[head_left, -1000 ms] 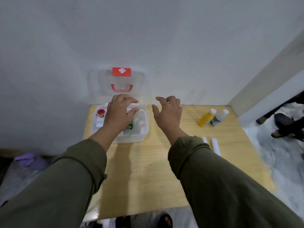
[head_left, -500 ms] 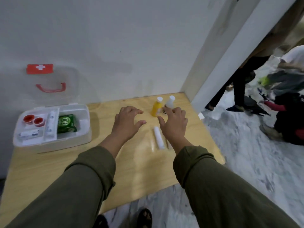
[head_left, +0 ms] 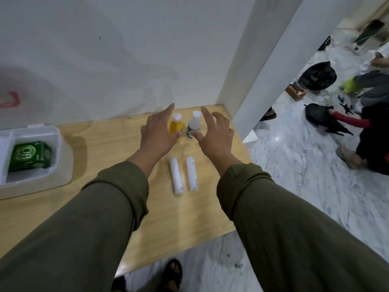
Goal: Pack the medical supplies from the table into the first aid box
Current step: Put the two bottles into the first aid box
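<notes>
Reaching forward, my empty, spread left hand (head_left: 156, 133) nears the upright yellow bottle (head_left: 176, 127); my empty, spread right hand (head_left: 214, 133) nears the white bottle (head_left: 193, 127).

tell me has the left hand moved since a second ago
Yes. The left hand was over the first aid box then; now it has crossed rightward along the table and reaches, open, at the yellow bottle.

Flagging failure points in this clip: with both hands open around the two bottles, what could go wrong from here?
The yellow bottle and white bottle stand upright and close together, so a grab by the left hand or right hand could topple one. The two white tubes lie under the forearms and could be swept off the table.
</notes>
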Tool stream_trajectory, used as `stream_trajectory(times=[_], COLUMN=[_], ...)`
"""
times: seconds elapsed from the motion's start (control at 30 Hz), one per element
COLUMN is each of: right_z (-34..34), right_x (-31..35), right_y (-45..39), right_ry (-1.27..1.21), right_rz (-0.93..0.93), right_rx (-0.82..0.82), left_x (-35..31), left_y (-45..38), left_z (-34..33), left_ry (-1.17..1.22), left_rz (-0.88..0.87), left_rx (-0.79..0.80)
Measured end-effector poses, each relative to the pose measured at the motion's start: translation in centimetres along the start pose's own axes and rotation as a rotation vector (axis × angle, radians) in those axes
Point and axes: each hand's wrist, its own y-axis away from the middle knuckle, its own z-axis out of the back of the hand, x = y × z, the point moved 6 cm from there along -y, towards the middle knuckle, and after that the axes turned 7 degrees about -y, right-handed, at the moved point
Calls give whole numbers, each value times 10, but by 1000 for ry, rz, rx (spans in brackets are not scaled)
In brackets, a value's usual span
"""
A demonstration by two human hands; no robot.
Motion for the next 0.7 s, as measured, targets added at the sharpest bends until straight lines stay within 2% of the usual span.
stream_trajectory(times=[0.27, 0.47, 0.57, 0.7], right_z=[-17, -26, -28, -35], right_x=[-15, -15, -15, -18], right_y=[-26, -36, -40, -42], right_ry=[0, -93, -171, -244], right_rz=[55, 201, 249, 233], right_rx=[95, -13, -131, -162], left_x=[-6, -3, 1, 6], left_y=[-18, -21, -24, -29], left_z=[-19, -23, -26, -31], left_ry=[61, 163, 191, 212], left_rz=[-43, -83, -123, -144], left_rx=[-43, -200, -257, -281])
